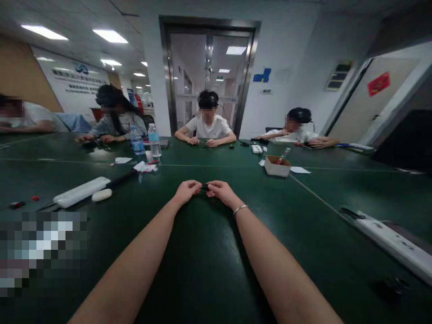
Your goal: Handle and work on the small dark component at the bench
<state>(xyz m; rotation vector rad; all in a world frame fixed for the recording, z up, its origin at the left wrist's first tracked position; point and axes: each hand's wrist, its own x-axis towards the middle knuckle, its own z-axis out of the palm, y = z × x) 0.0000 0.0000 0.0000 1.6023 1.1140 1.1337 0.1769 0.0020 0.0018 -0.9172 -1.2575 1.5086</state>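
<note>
Both my arms reach forward over a dark green table. A small black object sits between my fingertips; its kind is too small to make out. My left hand pinches it from the left side, thumb and fingers together. From the right, my right hand grips it with bent fingers. A silvery bracelet circles my right wrist. The fingers hide part of the black object.
Left are a white power strip, a white oval case and water bottles. A small cardboard box stands ahead right; another power strip lies at right. Several people sit across the table.
</note>
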